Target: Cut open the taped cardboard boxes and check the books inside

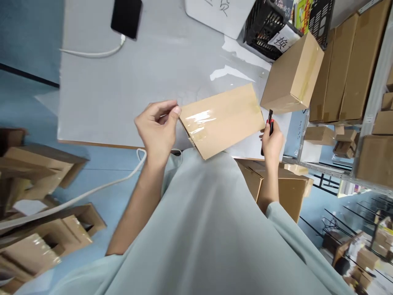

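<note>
A small cardboard box (225,121), with shiny clear tape across its left part, is tilted over the table's near edge, close to my body. My left hand (159,127) pinches its upper left corner between thumb and fingers. At the box's right end, my right hand (272,141) is wrapped round a utility knife (271,125) with a black and red body, its dark tip pointing up. The right fingertips are close to the box's edge; whether they touch it I cannot tell. A larger taped carton (291,76) stands just beyond the knife.
The grey table (147,82) bears a phone (126,18) with a white cable (101,53), and a black crate (264,28) at the back right. Opened cartons (46,172) lie on the floor at left. Shelves with boxes (346,61) line the right side.
</note>
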Demonstrator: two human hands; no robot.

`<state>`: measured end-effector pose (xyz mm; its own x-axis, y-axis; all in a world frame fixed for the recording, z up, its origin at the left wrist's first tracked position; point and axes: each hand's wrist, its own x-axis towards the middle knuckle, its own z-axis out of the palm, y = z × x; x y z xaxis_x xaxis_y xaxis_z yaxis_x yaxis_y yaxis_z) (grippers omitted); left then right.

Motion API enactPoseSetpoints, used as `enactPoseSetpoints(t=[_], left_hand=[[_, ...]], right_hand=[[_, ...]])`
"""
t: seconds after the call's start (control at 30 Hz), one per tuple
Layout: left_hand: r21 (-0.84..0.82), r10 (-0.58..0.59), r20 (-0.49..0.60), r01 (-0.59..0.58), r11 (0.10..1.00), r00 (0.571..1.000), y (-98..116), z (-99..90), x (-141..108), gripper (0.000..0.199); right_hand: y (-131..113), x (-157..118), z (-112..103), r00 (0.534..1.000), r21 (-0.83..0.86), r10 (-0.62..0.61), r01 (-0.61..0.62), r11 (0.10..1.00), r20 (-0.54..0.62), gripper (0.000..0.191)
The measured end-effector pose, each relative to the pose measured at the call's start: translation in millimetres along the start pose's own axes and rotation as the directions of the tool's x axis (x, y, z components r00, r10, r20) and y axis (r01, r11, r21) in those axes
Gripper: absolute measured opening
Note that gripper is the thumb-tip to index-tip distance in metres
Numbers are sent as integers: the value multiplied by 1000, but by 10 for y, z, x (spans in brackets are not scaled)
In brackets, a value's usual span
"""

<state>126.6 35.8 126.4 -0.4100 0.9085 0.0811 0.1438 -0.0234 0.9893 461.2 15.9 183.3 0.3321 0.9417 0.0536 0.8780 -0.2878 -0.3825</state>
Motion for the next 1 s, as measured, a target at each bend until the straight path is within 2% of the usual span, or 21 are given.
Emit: enactPoseSetpoints(t=[0.1, 0.2, 0.3, 0.37, 0.43, 0.53, 0.6, 0.7, 0.83, 1.0], left_hand=[[46, 0, -53, 2, 999, 999, -71, -107, 245, 18], [164, 35, -113, -16, 986, 993, -115, -313, 496, 20], [391, 215, -109, -157, 907, 971, -2, -404, 587, 28], [482, 393, -7, -341, 807, 919, 162, -283, 504, 33], [410, 505, 168, -526, 745, 847, 339, -9, 324, 31], [276, 455, 489, -627, 729, 744, 490, 504, 9, 21], [277, 368, 608, -622, 732, 704, 477, 759, -144, 23], [300, 291, 665, -603, 739, 688, 364, 897, -231, 27], [268, 281, 661, -569, 778, 696, 282, 838, -203, 26], [227, 248, 654, -498, 837, 715, 354, 813, -197, 26]], right_hand=[[-137, -342, 159, 989, 247, 142, -148, 958, 42, 43], [-320, -674, 261, 978, 384, 114, -174, 907, 174, 44], [-416, -868, 355, 956, 418, 42, -165, 894, 289, 44], [-429, -920, 402, 950, 405, 12, -145, 903, 312, 43], [-415, -923, 420, 959, 390, -8, -108, 915, 284, 42], [-378, -857, 385, 979, 368, -55, -22, 930, 197, 37], [-364, -793, 319, 982, 355, -90, 26, 934, 166, 34], [-401, -704, 183, 976, 367, -130, 58, 929, 175, 32], [-573, -604, 20, 963, 360, -175, 91, 929, 207, 36], [-793, -473, -76, 929, 233, -139, 59, 971, 342, 40]])
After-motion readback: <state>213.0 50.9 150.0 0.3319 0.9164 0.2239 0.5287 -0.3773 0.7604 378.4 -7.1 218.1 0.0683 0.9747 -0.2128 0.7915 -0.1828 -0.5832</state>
